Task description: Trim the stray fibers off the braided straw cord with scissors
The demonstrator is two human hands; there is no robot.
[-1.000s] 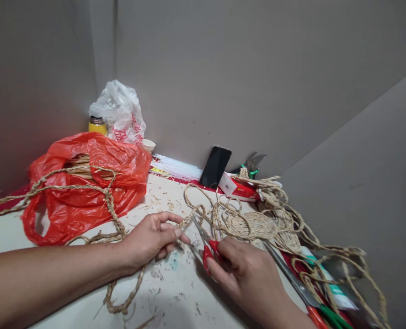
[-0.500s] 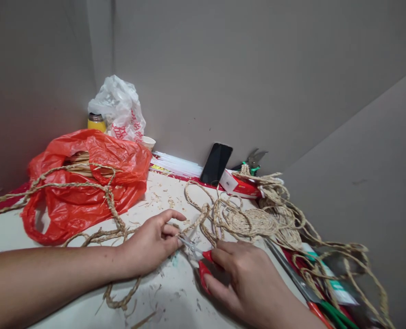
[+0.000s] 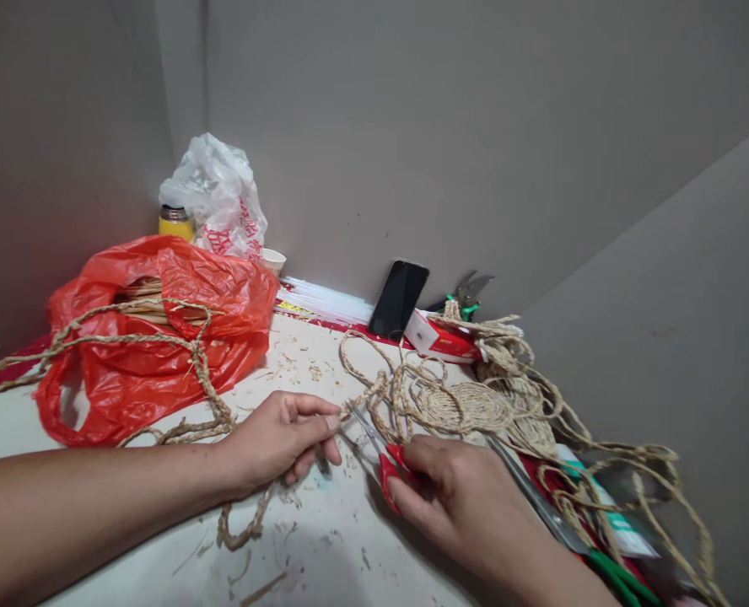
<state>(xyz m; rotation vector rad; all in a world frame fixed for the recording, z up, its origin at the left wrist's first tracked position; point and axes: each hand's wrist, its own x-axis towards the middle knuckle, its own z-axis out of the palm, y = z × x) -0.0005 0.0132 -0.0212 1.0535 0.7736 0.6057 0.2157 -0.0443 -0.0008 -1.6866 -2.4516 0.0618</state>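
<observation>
My left hand (image 3: 292, 438) pinches a braided straw cord (image 3: 349, 411) between thumb and forefinger, just above the white table. My right hand (image 3: 456, 497) grips scissors (image 3: 388, 468) by their red handles. The scissor blades point up and left, with their tips at the cord close to my left fingertips. Whether the blades are fully closed is hard to make out. More of the braided cord runs under my left wrist and loops out on the near side. Beyond my right hand lies a flat coiled spiral of cord (image 3: 469, 406) with loose loops around it.
A red plastic bag (image 3: 223, 362) with straw inside stands at left, cord draped over it. Behind are a white plastic bag (image 3: 213, 181), a yellow jar (image 3: 175, 223), a paper cup (image 3: 273, 260) and a leaning phone (image 3: 398, 299). Pruning shears (image 3: 469, 295) and green-handled shears (image 3: 621, 582) lie at right.
My left fingers have gone from a looser curl to a thumb-and-forefinger pinch on the cord. The scissors have shifted slightly up and right. The near cord loop has moved right.
</observation>
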